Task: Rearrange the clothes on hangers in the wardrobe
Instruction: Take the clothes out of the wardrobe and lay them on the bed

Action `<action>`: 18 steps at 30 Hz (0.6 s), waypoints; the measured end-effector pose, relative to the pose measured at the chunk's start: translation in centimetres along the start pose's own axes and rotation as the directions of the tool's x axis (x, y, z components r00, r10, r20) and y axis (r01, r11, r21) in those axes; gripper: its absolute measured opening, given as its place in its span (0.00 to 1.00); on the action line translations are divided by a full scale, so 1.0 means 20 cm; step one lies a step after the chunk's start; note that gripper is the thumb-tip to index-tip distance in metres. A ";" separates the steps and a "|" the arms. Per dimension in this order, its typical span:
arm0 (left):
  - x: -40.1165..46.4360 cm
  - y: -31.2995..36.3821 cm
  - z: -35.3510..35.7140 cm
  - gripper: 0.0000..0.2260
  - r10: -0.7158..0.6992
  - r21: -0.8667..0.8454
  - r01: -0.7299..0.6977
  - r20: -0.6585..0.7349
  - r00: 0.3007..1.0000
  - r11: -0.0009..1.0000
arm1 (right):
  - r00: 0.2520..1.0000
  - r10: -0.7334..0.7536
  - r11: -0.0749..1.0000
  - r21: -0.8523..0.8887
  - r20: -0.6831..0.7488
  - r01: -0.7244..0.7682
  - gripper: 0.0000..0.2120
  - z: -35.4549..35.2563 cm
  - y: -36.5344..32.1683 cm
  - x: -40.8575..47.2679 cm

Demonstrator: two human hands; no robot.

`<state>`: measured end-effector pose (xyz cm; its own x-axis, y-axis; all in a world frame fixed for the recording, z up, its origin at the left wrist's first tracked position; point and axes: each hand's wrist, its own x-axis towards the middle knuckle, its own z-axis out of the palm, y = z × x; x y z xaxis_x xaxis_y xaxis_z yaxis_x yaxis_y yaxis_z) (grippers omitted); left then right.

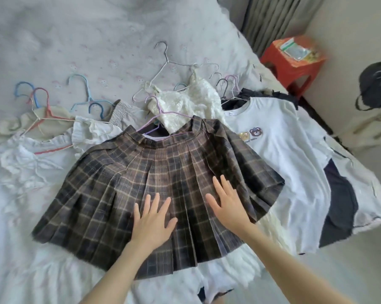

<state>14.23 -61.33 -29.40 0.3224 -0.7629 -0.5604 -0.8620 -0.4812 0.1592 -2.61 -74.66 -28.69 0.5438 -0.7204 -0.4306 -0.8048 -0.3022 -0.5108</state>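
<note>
i see the bed (75, 40) covered in a pale sheet, clothes spread across its near edge. the plaid pleated skirt (123, 194) lies flat in the middle, on a lilac hanger (163, 110), between a white ruffled dress (31, 172) and a white t-shirt (279, 154) with bear patches. a fluffy cream top (185, 106) sits just behind the skirt's waistband. my left hand (151, 222) and right hand (229, 205) both rest flat on the skirt, fingers straight and spread, each grip holding nothing. loose hangers (84, 93) lie farther back.
</note>
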 end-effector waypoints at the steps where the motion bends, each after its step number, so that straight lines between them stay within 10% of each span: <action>1: -0.05 0.02 -0.05 0.27 0.032 -0.014 -0.033 -0.055 0.998 0.999 | 0.999 -0.001 1.000 -0.015 -0.041 0.001 0.28 -0.04 -0.01 -0.07; 9: -0.32 0.35 -0.25 0.32 0.397 0.059 -0.406 -0.380 0.836 0.912 | 0.920 0.102 0.965 -0.187 -0.379 -0.184 0.32 -0.30 0.13 -0.69; 18: -0.48 1.07 -0.14 0.31 0.702 0.280 -0.650 -0.166 0.692 0.707 | 0.570 0.600 0.749 0.145 -0.562 -0.646 0.33 -0.35 0.67 -1.55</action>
<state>-6.19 -65.51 -18.41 -0.3174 -0.9378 -0.1410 -0.9282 0.2767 0.2487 -31.91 -60.86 -16.98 -0.3064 -0.9424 -0.1339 -0.9200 0.3293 -0.2123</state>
